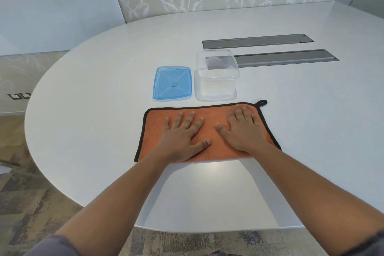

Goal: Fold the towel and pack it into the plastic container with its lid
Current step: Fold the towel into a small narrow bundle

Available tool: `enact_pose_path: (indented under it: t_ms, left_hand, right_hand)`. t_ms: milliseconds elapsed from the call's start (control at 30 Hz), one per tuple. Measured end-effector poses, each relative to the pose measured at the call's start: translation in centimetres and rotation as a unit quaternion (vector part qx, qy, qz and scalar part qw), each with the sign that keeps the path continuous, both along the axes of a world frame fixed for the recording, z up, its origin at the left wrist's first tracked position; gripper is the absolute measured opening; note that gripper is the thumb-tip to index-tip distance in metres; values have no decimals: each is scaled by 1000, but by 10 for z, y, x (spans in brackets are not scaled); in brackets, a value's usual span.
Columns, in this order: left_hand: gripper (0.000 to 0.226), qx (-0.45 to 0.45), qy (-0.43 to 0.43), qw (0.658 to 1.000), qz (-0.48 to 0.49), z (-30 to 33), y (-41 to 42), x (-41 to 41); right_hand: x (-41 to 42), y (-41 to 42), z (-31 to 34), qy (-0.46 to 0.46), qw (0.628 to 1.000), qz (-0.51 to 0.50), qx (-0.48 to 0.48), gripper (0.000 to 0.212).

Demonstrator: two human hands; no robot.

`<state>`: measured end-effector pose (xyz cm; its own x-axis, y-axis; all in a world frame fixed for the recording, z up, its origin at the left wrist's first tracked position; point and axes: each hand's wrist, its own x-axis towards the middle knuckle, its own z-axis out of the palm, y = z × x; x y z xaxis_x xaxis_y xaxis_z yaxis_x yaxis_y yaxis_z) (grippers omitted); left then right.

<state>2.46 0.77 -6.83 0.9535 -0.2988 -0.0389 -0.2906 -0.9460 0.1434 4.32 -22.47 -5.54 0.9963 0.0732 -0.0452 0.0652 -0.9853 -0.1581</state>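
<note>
An orange towel [209, 116] with black edging and a black hanging loop at its far right corner lies flat on the white table [93, 110], folded into a wide rectangle. My left hand [182, 137] rests palm down on its left half, fingers spread. My right hand [243, 129] lies flat on its right half, fingers apart too. Just beyond the towel stands the clear plastic container [217, 76], open and with nothing inside. To its left the blue lid [172, 83] lies flat on the table.
Two long grey cable slots [286, 57] are set in the tabletop behind and to the right of the container. The table's rounded edge curves to the left, with patterned carpet [27, 203] below. A leaf-patterned wall stands behind.
</note>
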Motion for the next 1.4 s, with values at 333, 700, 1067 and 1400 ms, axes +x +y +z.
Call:
enact_pose_path:
  t_ms: [333, 700, 1067, 1400]
  left_hand:
    - [86, -32, -45, 993, 109, 4, 40, -15]
    - [49, -118, -62, 946, 295, 12, 57, -19]
    - [41, -179, 36, 922, 342, 39, 84, 3]
    - [42, -145, 79, 927, 336, 45, 88, 6]
  right_hand:
    - [-10, -31, 0, -63, 996, -39, 39, 78]
    - [-9, -31, 0, -85, 992, -67, 59, 55]
    - [-25, 71, 29, 38, 833, -56, 549, 67]
    - [-18, 99, 28, 54, 790, -10, 611, 72]
